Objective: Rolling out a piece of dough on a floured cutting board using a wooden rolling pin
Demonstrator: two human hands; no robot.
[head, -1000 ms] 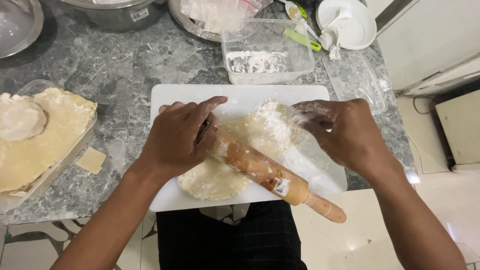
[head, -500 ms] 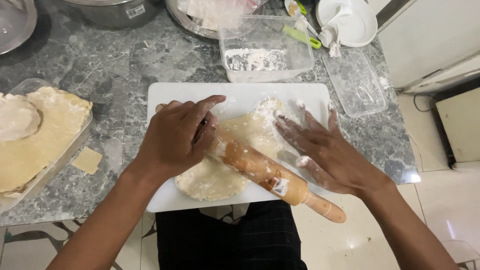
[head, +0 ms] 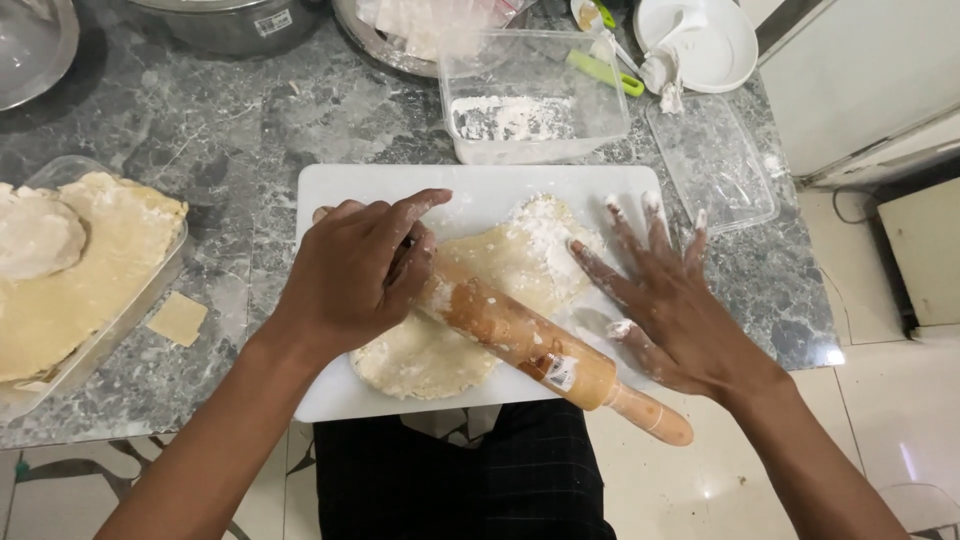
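- Home kitchen, judging by the grey marble counter [head: 200, 130] and tiled floor [head: 900, 420] beside it.
- White cutting board [head: 330, 395] with floured dough [head: 440, 355] and a wooden rolling pin [head: 520, 340].
- Clear tub of flour [head: 530, 105], steel pot [head: 230, 20], white plate [head: 720, 50] along the back.
- Tray of rolled dough sheets [head: 80, 270] at the side.

The left hand [head: 350, 275] hides the rolling pin's [head: 520, 340] far handle and part of the dough [head: 500, 270].

A clear flour tub [head: 535, 110], white plate [head: 715, 45] and dough tray [head: 130, 310] crowd the marble counter [head: 220, 140].
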